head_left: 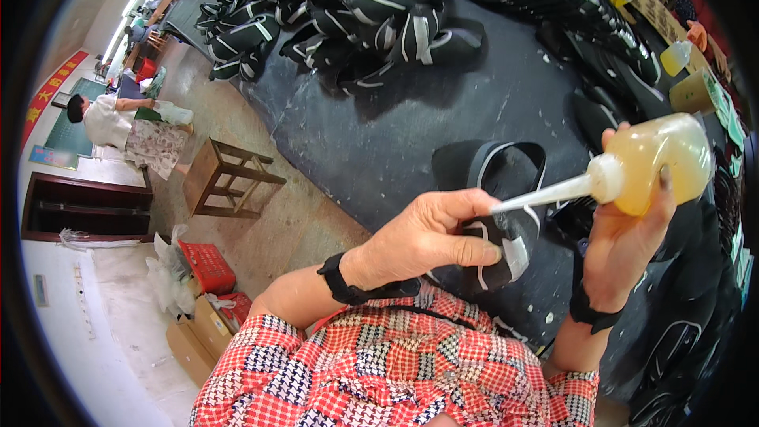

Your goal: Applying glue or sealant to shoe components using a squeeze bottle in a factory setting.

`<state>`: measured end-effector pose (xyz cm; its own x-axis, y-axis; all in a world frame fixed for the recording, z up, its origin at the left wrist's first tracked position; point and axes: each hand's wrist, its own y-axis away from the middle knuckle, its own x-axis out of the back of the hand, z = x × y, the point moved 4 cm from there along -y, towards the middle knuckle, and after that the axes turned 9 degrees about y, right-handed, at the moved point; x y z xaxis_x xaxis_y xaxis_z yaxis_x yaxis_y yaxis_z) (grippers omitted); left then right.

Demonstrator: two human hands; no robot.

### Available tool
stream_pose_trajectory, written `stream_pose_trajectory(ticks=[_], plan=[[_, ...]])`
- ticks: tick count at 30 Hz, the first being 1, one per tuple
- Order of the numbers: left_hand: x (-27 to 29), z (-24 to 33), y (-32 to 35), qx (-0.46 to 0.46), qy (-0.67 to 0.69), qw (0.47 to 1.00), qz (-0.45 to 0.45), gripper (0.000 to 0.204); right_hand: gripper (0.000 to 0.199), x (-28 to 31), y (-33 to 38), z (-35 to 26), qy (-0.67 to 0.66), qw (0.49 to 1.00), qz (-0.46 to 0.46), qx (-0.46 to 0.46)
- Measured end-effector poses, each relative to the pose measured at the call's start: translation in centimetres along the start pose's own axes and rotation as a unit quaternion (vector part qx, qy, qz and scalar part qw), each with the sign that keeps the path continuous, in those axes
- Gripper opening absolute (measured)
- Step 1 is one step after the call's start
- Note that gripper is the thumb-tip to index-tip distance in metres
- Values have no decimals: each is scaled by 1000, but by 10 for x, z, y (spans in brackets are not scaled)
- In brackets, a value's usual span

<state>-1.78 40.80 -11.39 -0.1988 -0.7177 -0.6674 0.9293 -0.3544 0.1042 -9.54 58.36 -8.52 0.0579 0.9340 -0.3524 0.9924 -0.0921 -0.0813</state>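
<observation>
My left hand [431, 237] pinches a black shoe upper [496, 275] with white piping between thumb and fingers, above the dark table [340, 154]. A pale patch shows on the upper's near edge, by my thumb. My right hand [628, 249] is wrapped round a clear squeeze bottle [668, 158] of yellowish liquid, tilted on its side. Its long white nozzle [549, 194] points left, the tip at my left fingertips beside the upper. Whether liquid comes out cannot be seen.
Black uppers with white piping lie in a heap [379, 12] at the far side, and more stand in a long row [601, 28] on the right. A second bottle [675, 57] and a brown tub [690, 93] stand far right. Left of the table are a wooden stool [207, 182], a red basket [207, 266] and a person [111, 122].
</observation>
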Motion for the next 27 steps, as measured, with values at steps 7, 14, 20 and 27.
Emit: stream_pose_trajectory(ticks=[7, 14, 20, 27], plan=[[-5, -2, -3, 144, -104, 983, -44, 27, 59, 17, 3, -2, -186, 980, -30, -58], [-56, 109, -35, 74, -243, 956, -144, 27, 47, 42, -7, 21, -450, 876, -70, -159], [-104, 243, -69, -148, -536, 819, -142, 33, 52, 54, -17, 6, -425, 898, 18, -114], [-1, 297, -145, -37, -705, 699, -112, 15, 49, 70, 1, 17, -388, 914, 92, -74]])
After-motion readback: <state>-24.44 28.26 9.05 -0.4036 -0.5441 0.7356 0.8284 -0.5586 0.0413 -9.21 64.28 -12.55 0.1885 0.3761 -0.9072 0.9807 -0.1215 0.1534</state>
